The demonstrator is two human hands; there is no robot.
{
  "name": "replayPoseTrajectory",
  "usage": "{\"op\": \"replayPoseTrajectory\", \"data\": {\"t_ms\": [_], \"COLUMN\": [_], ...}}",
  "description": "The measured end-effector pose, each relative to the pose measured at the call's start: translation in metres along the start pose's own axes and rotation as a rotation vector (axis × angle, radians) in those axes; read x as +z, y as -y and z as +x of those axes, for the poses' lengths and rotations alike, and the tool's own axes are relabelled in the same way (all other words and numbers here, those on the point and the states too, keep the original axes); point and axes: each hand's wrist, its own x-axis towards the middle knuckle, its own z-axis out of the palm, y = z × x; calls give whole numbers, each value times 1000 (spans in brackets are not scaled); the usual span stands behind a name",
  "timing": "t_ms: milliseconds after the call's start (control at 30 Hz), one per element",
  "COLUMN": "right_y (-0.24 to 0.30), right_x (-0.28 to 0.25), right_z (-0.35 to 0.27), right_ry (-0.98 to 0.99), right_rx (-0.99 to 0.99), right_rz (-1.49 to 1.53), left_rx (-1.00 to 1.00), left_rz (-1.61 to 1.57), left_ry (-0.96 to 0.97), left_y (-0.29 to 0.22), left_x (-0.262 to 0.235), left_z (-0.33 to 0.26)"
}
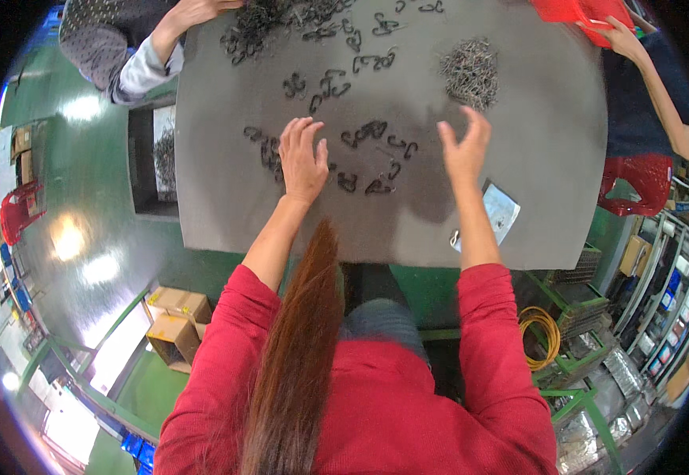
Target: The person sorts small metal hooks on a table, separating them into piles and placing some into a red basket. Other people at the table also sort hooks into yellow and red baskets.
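Note:
Several small black hook-shaped parts [364, 133] lie loose on the grey table [519, 214] between my two hands. Beside more such parts [268, 150], my left hand [303, 161] hovers over or rests on the tabletop, its fingers apart; I cannot make out anything in it. Farther right, my right hand [466, 150] is raised with thumb and fingers spread and nothing between them. Just beyond that hand sits a heap of thin grey metal pieces [470, 75], like pins or nails.
A big tangle of dark parts [261, 28] lies at the far left, near another person's hand [198, 11]. Another hand [618, 37] holds a red tray [582, 11] at the far right. A pale card or packet [500, 212] lies by my right forearm. A red stool [637, 184] stands right.

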Motion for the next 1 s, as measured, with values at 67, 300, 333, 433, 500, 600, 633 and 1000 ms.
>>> {"op": "replayPoseTrajectory", "data": {"t_ms": [67, 300, 333, 433, 500, 600, 633, 1000], "right_y": [-41, -142, -145, -147, -135, -111, -101, -57], "right_x": [-6, 17, 20, 40, 52, 58, 60, 42], "right_z": [22, 75, 86, 103, 108, 111, 109, 92], "right_ry": [-140, -252, -224, -146, -90, -55, -94, -365], "right_rx": [177, 504, 462, 334, 270, 227, 268, 783], "right_rz": [3, 162, 78, -21, 3, 136, 231, 1582], "left_rx": [108, 225, 136, 95, 169, 155, 107, -526], "left_rz": [-72, -280, -257, -238, -273, -440, -517, -1725], "left_ry": [38, 102, 82, 100, 131, 113, 95, 393], "left_y": [-11, -94, -104, -123, -139, -158, -162, -186], "left_x": [16, 134, 150, 195, 217, 230, 230, 186], "left_z": [22, 144, 159, 187, 182, 173, 171, 152]}}
